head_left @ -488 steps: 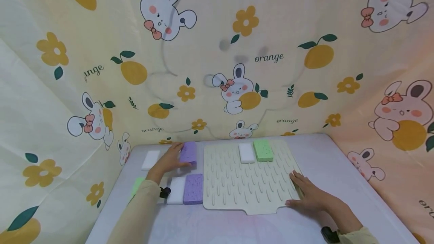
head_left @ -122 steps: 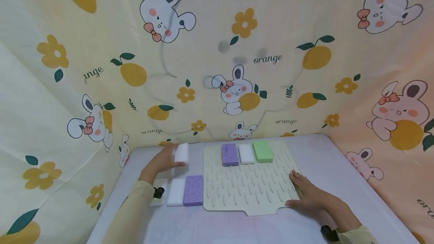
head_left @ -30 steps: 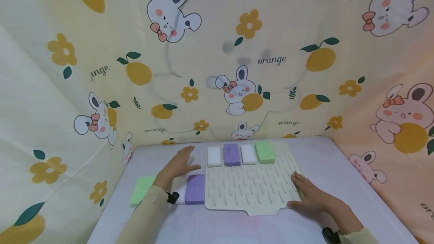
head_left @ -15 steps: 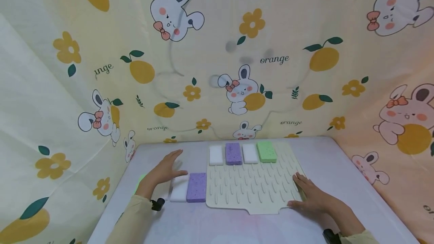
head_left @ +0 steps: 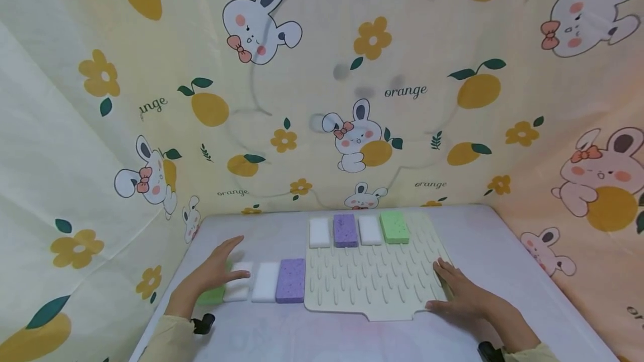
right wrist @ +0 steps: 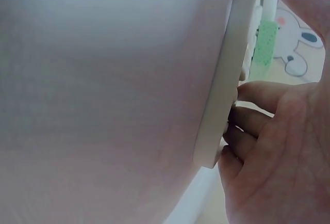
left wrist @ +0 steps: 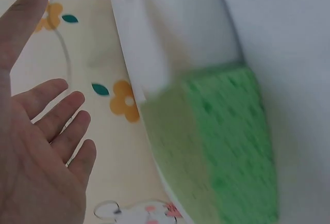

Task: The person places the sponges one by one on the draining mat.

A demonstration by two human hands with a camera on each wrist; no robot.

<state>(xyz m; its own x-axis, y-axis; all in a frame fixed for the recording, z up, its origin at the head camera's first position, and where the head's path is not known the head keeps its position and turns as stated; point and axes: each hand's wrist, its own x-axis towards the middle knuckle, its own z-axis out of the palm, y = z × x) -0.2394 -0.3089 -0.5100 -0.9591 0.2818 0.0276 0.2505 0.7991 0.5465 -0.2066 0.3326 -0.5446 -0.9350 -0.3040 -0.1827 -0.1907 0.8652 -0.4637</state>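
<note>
My left hand [head_left: 208,272] hovers over the left end of a near row of sponges, thumb spread from the fingers and nothing held. Beneath it lies a green sponge [head_left: 213,296], partly hidden, which also shows large and blurred as a green sponge [left wrist: 232,146] in the left wrist view. Rightward follow a white sponge [head_left: 239,288], another white sponge [head_left: 265,282] and a purple sponge [head_left: 290,281] beside a cream ridged mat [head_left: 372,284]. My right hand [head_left: 465,295] rests at the mat's near right corner, its fingers [right wrist: 252,121] touching the edge.
Along the mat's far edge stand a white sponge [head_left: 319,232], a purple sponge [head_left: 345,230], a second white sponge [head_left: 370,230] and a green sponge [head_left: 394,228]. The pale table [head_left: 282,334] meets a printed cloth backdrop [head_left: 302,82] behind and at both sides.
Since the oldest frame, a purple and then a white sponge have joined the mat's far row. Lately my empty left hand has moved left, away from the mat. My right hand has stayed put.
</note>
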